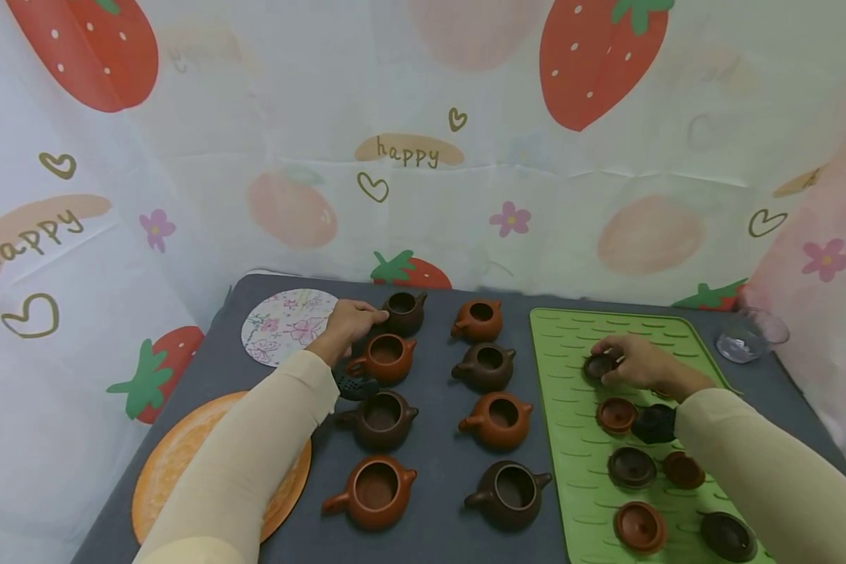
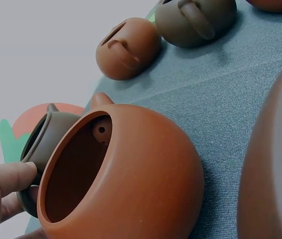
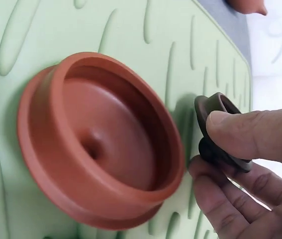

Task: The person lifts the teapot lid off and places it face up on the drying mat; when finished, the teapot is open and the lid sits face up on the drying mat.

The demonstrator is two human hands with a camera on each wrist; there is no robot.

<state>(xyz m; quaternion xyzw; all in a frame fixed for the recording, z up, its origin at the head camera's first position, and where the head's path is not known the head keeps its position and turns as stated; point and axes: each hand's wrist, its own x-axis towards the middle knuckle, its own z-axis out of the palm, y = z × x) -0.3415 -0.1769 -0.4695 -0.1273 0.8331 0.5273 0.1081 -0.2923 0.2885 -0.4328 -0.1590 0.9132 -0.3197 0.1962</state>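
At the far left of the table, my left hand (image 1: 352, 319) pinches the handle side of a dark brown lidless teapot (image 1: 407, 323). In the left wrist view, my thumb and finger touch that teapot (image 2: 56, 134) behind a nearer orange-brown teapot (image 2: 150, 169). My right hand (image 1: 638, 362) holds a dark brown teapot lid (image 1: 598, 368) over the green mat. The right wrist view shows the lid (image 3: 204, 117) between thumb and fingers, its rim side tipped up and its knob by the fingers. An upturned reddish lid (image 3: 101, 139) lies beside it.
Several open teapots (image 1: 489, 366) stand in two columns mid-table. More lids (image 1: 632, 468) lie on the green mat (image 1: 571, 486) at right. A clear glass vessel (image 1: 742, 341) stands beyond it. A floral round mat (image 1: 275, 333) and an orange-slice mat (image 1: 176, 462) lie at left.
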